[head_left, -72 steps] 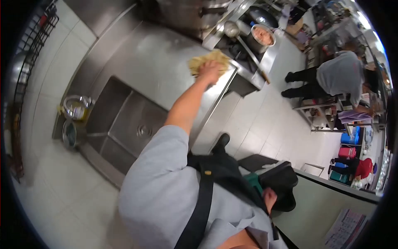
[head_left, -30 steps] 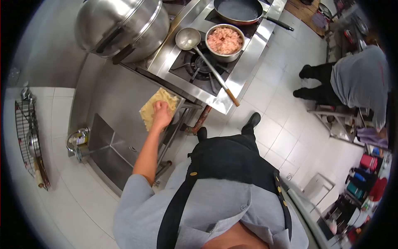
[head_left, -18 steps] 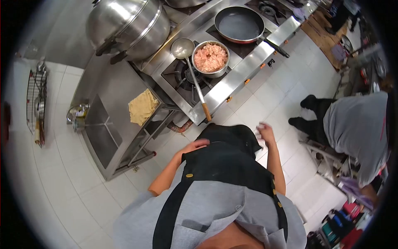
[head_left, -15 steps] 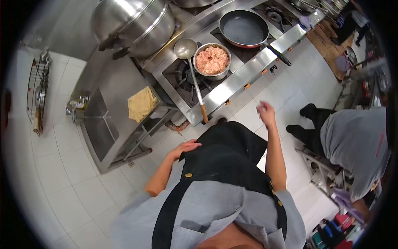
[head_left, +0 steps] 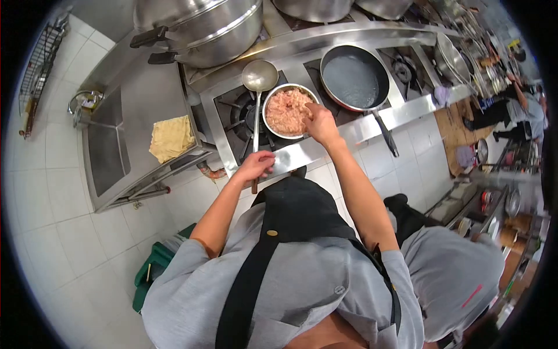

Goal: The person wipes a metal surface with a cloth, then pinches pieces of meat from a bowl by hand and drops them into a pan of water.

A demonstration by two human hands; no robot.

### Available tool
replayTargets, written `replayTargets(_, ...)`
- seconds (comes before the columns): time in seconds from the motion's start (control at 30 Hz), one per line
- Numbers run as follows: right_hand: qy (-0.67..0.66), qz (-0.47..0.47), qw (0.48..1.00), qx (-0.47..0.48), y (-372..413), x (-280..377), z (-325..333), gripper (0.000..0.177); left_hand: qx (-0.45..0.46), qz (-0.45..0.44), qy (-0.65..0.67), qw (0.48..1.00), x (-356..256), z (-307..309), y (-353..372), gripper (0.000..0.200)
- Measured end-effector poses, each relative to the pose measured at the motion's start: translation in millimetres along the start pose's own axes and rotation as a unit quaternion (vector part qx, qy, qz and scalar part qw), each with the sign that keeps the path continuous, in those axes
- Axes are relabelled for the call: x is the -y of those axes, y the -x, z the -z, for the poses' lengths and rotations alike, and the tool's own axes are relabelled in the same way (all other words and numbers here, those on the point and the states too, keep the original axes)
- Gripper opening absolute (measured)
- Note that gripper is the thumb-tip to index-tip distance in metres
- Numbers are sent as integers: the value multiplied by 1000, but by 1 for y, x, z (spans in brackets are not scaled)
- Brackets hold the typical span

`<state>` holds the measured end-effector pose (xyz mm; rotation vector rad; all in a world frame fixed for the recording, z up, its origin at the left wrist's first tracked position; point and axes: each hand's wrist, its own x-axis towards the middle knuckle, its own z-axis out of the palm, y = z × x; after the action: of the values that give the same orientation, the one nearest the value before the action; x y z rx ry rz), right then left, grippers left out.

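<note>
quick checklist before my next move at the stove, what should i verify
1. Left hand grip on ladle: ok, closed round the handle end.
2. Right hand hold on bowl of minced meat: cannot tell, fingers at its rim.
3. Bowl seated on the burner grate: ok.
4. Flame under the bowl: cannot tell.
5. Frying pan handle: not ok, juts past the stove front.
6. Room on the right: not ok, another person bends close by.

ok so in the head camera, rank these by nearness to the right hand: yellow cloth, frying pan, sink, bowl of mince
1. bowl of mince, touching the right hand
2. frying pan, next burner to the right
3. yellow cloth, counter on the left
4. sink, far left, past the cloth
</note>
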<state>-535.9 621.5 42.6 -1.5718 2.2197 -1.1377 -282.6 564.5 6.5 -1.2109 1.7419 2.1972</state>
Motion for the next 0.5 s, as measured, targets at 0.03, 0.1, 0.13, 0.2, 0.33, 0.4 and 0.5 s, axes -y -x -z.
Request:
replayTargets(0.03, -2, 27, 1000, -9, -9, -2, -5, 30, -17, -9, 57, 998, -8, -5, -15, 32)
replayTargets(0.1, -2, 35, 999, 13, -30, -4, -17, 32, -51, -20, 167, 984, -15, -14, -38, 29)
replayTargets(0.13, -3, 38, 999, 22, -39, -3, -22, 33, -74, -18, 193, 978, -11, -17, -46, 27)
replayTargets(0.2, 55, 23, 995, 75, -57, -4, -36, 33, -115, -26, 244, 962, -15, -19, -67, 23)
replayTargets(0.33, 164, -3, 979, 122, -64, -14, -68, 39, -141, -28, 242, 960, -25, -22, -70, 20)
replayTargets(0.4, 179, -25, 970, 163, -66, -10, -68, 46, -155, -44, 274, 948, -28, -27, -69, 12)
replayTargets(0.5, 151, -64, 948, 272, -84, -4, -49, 49, -188, -68, 292, 935, -36, -36, -69, 4)
